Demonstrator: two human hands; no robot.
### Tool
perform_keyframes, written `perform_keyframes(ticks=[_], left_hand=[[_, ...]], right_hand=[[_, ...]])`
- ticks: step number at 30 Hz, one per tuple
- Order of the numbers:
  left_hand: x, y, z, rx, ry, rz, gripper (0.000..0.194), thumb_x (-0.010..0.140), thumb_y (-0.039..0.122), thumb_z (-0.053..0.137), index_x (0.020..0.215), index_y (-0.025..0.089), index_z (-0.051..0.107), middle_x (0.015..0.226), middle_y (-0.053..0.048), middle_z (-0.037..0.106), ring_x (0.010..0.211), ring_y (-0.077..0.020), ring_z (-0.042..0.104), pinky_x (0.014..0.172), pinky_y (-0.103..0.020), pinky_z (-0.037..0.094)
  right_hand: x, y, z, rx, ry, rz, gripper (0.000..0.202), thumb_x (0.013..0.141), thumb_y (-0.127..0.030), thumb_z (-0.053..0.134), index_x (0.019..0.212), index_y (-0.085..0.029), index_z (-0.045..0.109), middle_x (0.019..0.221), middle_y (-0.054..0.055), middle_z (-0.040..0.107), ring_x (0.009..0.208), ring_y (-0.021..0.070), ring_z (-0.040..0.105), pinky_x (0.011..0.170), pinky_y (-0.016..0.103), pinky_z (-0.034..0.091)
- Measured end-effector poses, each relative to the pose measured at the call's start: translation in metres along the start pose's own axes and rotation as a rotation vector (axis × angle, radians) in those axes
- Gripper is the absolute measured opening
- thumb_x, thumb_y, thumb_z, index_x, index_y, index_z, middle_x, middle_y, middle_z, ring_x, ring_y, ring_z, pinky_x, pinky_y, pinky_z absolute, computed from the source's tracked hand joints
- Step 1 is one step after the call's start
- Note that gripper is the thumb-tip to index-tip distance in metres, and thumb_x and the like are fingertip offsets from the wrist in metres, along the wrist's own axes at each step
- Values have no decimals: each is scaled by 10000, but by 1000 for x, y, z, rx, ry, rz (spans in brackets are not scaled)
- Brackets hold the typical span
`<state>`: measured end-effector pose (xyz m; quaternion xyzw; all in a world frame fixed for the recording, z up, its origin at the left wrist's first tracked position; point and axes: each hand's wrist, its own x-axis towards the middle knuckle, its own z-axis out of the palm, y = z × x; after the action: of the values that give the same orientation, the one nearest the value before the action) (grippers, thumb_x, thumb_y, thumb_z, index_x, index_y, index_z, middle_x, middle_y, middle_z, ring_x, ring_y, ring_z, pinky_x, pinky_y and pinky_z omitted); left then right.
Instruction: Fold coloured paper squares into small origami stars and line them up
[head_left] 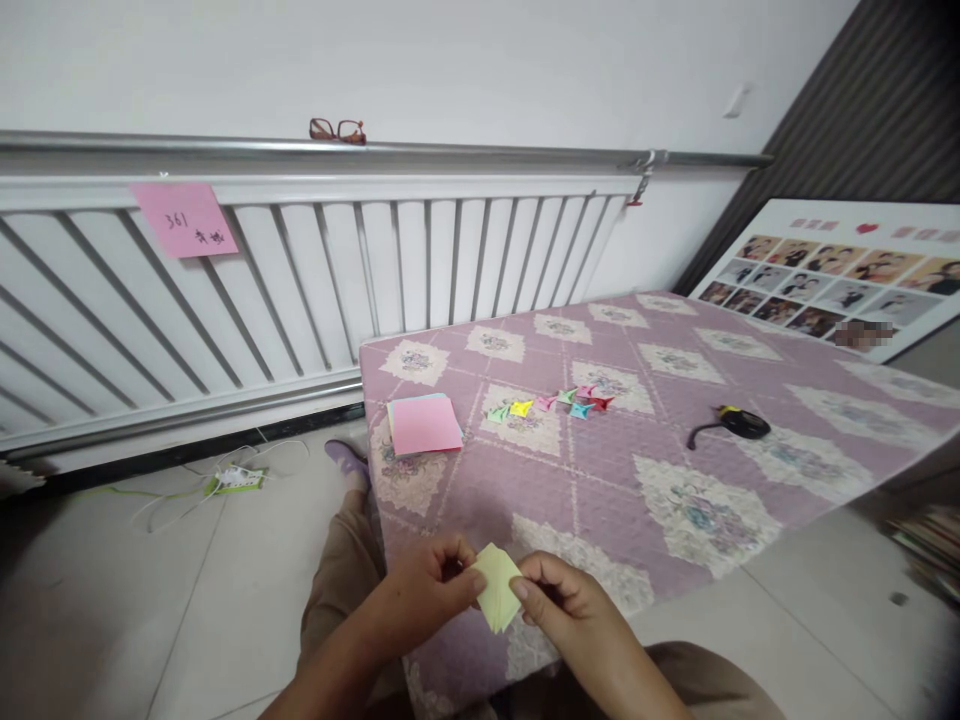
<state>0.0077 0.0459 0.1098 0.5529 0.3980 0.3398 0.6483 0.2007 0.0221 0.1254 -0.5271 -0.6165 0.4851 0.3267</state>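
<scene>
A small folded piece of pale yellow paper (497, 590), roughly diamond-shaped, is held up over the near edge of the cloth-covered table. My left hand (435, 585) pinches its left corner between thumb and fingers. On the opposite corner, my right hand (566, 605) grips it the same way. Beyond the hands, a stack of square papers with a pink sheet (426, 425) on top lies on the table's left side. Several small folded paper pieces, among them a yellow one (521, 408) and a blue one (580, 411), sit in a group to its right.
A black object with a strap (742, 423) rests on the patterned tablecloth (611, 470). Behind the table are a white radiator (442, 250) and a photo board (840, 270). Glasses (337, 131) sit on the pipe. A power strip (238, 480) lies on the floor.
</scene>
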Motion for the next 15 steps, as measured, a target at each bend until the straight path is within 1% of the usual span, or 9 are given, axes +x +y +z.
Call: perform_keyframes(ticks=[4,7,12,15], left_hand=[[1,0,7,-24,78,-43,213,725,316,653,676,187,490,592,34,545,558,-108,484,537,-213,337],[1,-2,11,10,116,-48,187,711,290,635,674,192,481,592,34,543,542,-109,466,523,-220,320],[1,-7,15,75,177,-28,130,700,215,596,660,192,474,565,58,464,530,-92,378,511,-219,270],[2,-9,18,50,199,-13,126,685,186,588,672,191,463,575,62,458,542,-91,375,513,-216,268]], right_hand=[[3,0,7,62,82,55,431,760,-613,559,626,-205,527,573,-41,432,558,117,383,537,241,317],[5,-2,9,106,117,64,434,741,-630,566,639,-210,518,567,-46,432,544,114,379,528,240,316],[6,-1,9,99,118,95,457,742,-655,533,626,-215,498,557,-39,458,541,123,419,541,247,350],[7,0,10,67,139,112,451,737,-645,535,597,-221,472,521,-44,445,516,119,404,521,246,336]])
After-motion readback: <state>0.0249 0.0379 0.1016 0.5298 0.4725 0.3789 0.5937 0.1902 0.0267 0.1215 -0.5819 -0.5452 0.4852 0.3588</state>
